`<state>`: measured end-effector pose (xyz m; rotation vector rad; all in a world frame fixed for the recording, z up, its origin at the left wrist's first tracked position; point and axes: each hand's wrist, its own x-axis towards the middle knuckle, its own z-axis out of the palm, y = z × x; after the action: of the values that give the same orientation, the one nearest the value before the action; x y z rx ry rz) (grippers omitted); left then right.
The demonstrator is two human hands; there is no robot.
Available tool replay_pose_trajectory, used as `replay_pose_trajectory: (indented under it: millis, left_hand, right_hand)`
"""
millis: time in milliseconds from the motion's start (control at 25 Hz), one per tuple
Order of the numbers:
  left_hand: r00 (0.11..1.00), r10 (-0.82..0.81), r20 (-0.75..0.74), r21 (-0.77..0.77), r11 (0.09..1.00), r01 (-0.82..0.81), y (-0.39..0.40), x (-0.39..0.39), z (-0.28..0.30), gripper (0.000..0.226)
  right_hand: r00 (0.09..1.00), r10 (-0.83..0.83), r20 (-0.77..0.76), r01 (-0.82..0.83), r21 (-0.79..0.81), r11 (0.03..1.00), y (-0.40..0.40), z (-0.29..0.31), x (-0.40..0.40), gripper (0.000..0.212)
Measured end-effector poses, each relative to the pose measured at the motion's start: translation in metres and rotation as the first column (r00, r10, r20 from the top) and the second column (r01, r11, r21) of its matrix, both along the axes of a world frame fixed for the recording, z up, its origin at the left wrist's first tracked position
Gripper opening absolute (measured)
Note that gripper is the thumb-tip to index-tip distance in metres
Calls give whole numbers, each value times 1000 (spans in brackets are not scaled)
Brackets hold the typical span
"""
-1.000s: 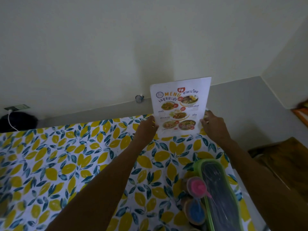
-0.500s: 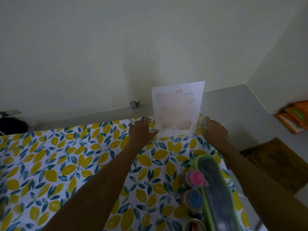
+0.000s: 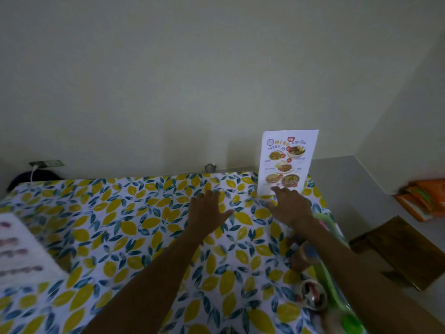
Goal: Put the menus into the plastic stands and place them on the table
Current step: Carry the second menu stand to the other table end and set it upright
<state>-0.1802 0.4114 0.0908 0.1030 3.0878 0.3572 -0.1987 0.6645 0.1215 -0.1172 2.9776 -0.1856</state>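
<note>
A white menu point(image 3: 287, 160) with food pictures stands upright in a clear plastic stand at the far right corner of the table point(image 3: 120, 225), which has a lemon-print cloth. My right hand point(image 3: 290, 204) is just in front of the menu's base, fingers spread, fingertips near its lower edge; whether they touch it I cannot tell. My left hand point(image 3: 208, 210) hovers over the cloth to the left of the menu, fingers apart and holding nothing. A blurred white sheet with dark print point(image 3: 21, 251) lies at the table's left edge.
A green tray point(image 3: 330, 266) with small condiment jars point(image 3: 311, 295) sits along the table's right edge under my right forearm. A wall runs behind the table. A wooden stool point(image 3: 407, 251) and orange packets point(image 3: 423, 198) are on the floor at right.
Both hands have let go of the menu stand, which now stands by itself at the far right corner. My left hand has drawn away leftward; the view has shifted left.
</note>
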Motion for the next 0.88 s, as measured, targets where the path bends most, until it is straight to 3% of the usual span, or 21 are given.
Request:
replay_pose_trajectory:
  millis: [240,520,880]
  left_hand:
    - [995,102,-7,26,994,-102,-125,127,2,77]
    - [921,386,51,3,922,-387,-299,273,-8,79]
    - [793,607,51,-27,795,-606,-441,320,-10,76]
  right_hand:
    - [990,137,29,-138,26,990,-141,2,96,67]
    - [934,348,76,-349,7,937,-328,-14,180,70]
    - [810,580,87,-580,-25,814,-491,-32,191,67]
